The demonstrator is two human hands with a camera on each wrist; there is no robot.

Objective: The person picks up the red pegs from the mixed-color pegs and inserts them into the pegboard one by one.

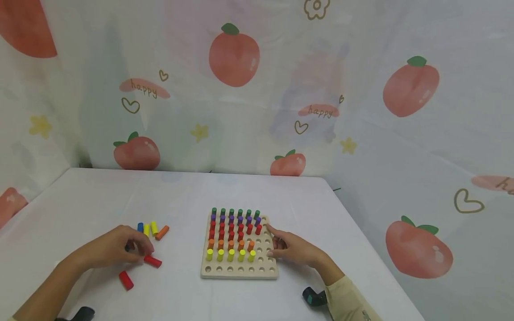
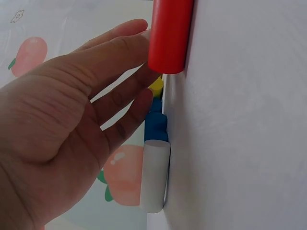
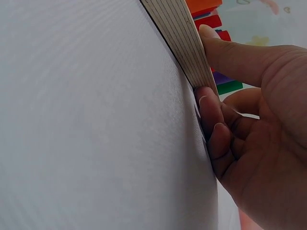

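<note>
A wooden pegboard (image 1: 241, 273) holds rows of green, purple, red, orange and yellow pegs, with bare holes along its right side and front row. My right hand (image 1: 295, 248) grips the board's right edge; in the right wrist view the thumb (image 3: 230, 55) lies over that edge and other fingers curl against its side. My left hand (image 1: 116, 245) hovers low over loose pegs, fingers loosely bent, apparently holding nothing. A red peg (image 1: 153, 261) lies by its fingertips, another red peg (image 1: 126, 281) nearer me. In the left wrist view a red peg (image 2: 170, 38) hides some fingertips.
Beyond the left hand lie a blue peg (image 1: 140, 227), yellow pegs (image 1: 154, 228) and an orange peg (image 1: 162, 232). A white peg (image 2: 155, 177) shows in the left wrist view. Black devices sit at both wrists. A fruit-printed cloth (image 1: 241, 125) hangs behind the white table (image 1: 313, 200).
</note>
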